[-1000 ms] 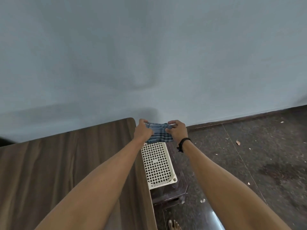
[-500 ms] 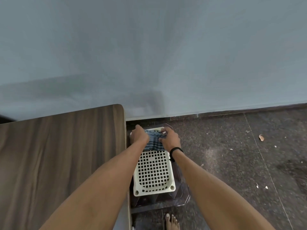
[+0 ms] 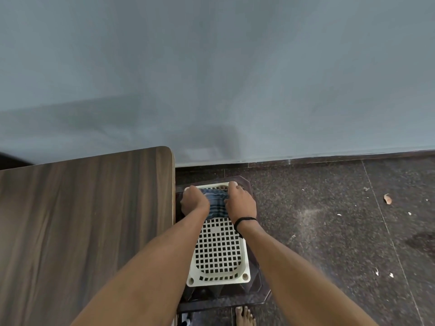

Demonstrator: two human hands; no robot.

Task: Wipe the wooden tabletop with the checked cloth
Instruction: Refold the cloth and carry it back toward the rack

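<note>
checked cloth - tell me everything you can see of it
The blue and grey checked cloth is soft fabric, bunched between the left hand and right hand, which grip its ends. It sits over the far end of the cream perforated plastic basket, off the brown wooden tabletop. Its ends are hidden under the hands.

Counted one wooden tabletop (image 3: 82,220) at left, one checked cloth (image 3: 217,204), one cream perforated basket (image 3: 219,252), one dark stool (image 3: 259,289) beneath it. Saw two hands, left hand (image 3: 194,203) and right hand (image 3: 241,204), one black wristband (image 3: 244,220), one bare foot (image 3: 244,316) at bottom edge.
</note>
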